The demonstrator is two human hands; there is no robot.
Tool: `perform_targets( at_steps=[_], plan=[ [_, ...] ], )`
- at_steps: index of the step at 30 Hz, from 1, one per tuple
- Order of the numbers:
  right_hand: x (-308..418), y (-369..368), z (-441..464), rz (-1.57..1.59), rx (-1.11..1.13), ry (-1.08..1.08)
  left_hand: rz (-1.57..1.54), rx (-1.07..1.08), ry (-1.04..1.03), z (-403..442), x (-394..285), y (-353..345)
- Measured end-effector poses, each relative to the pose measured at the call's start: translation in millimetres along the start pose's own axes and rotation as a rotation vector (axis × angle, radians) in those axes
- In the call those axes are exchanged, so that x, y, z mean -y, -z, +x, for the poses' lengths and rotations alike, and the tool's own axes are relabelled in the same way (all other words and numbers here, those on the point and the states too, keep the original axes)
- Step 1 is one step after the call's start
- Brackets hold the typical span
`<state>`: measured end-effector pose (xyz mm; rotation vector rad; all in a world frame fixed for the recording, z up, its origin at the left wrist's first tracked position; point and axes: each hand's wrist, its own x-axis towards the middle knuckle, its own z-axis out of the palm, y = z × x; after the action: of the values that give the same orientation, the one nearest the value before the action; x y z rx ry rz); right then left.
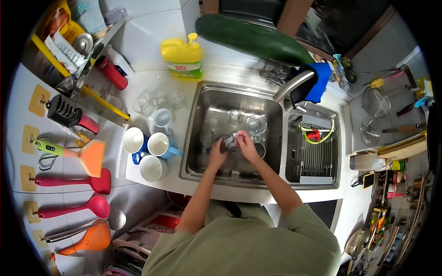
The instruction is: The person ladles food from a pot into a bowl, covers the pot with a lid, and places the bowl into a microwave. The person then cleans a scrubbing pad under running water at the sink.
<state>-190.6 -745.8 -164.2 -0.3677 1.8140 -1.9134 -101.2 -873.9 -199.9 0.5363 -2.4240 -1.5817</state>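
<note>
Over the sink point(195, 115), my left hand point(217, 156) is closed on a dark grey, crumpled piece that looks like a cloth point(227, 143). The fingers of my right hand point(247, 146) pinch the right side of the same grey piece, where something pale or see-through shows; whether a glass sits inside it I cannot tell. Around my hands in the basin stand several clear glasses, among them one glass point(256, 124) at the right and another glass point(215, 121) at the back left. A dark-rimmed cup point(259, 150) lies close beside my right hand.
Left of the sink are mugs, including a light-blue-handled mug point(161, 146) and a white mug point(153, 168), with clear glasses point(157, 97) behind. A yellow soap bottle point(182, 59) stands at the back. The faucet point(294, 86) overhangs beside a drying rack point(316, 154).
</note>
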Motion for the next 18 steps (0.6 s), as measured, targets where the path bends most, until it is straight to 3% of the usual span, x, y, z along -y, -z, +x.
perform_targets(
  at_steps=[3,5,9,12,18],
  plan=[
    [53.6,10.5,-9.0,0.043,-0.001,0.059,-0.063,0.065,0.003,7.6,-17.1,-3.0],
    [63.7,26.6,-7.0,0.020,-0.014,0.122,-0.011,0.013,-0.142,7.3,-45.0,-0.4],
    [58.2,64.8,-2.9,-0.132,-0.178,0.163,-0.240,0.269,-0.040,11.1,-91.9,3.7],
    [48.9,85.6,-5.1,-0.061,-0.167,0.086,-0.156,0.386,-0.051,19.8,-105.7,-1.5],
    [44.4,114.5,-9.7,0.215,-0.241,-0.228,-0.399,0.506,0.031,33.9,-124.1,-17.2]
  ],
)
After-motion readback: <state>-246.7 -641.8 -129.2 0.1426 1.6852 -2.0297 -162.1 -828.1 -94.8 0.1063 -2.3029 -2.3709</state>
